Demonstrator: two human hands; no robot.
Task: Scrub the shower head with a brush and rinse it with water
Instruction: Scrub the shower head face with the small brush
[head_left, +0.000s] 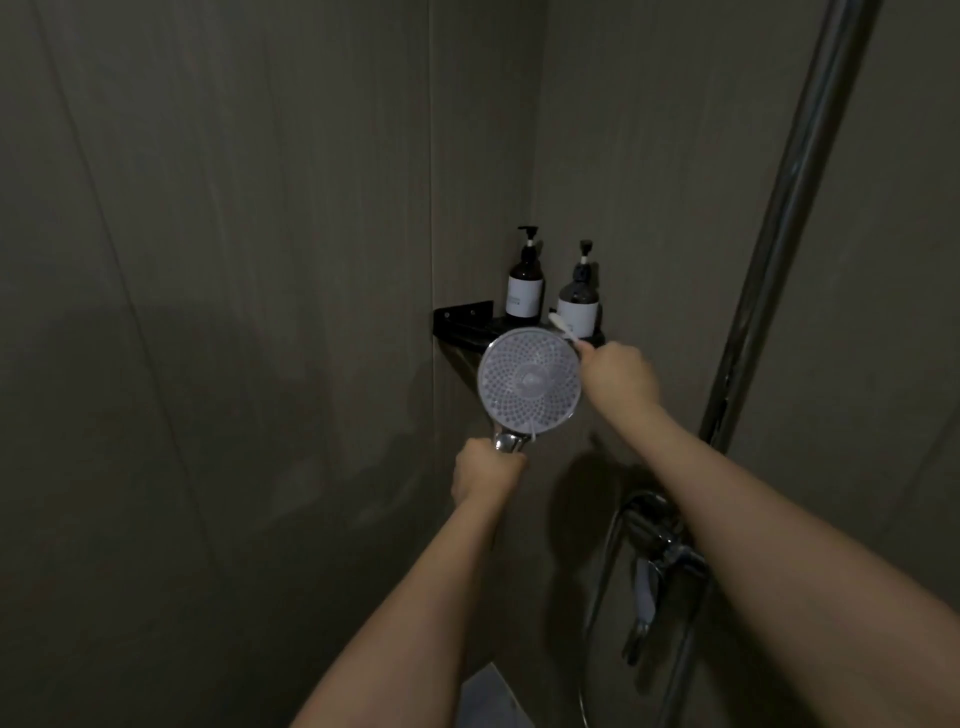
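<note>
Dim shower corner, and the left hand (485, 467) grips the handle of the shower head (529, 380), face toward us, while the right hand (618, 374) pinches a toothbrush (563, 327) at its two-o'clock rim: best worked in small circles across the nozzles.

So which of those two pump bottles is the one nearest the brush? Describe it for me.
Find the black corner shelf where the walls meet, just behind the shower head. Two pump bottles stand there; yours is the right-hand bottle, directly behind the white brush, looking greyer than the left bottle.
</note>
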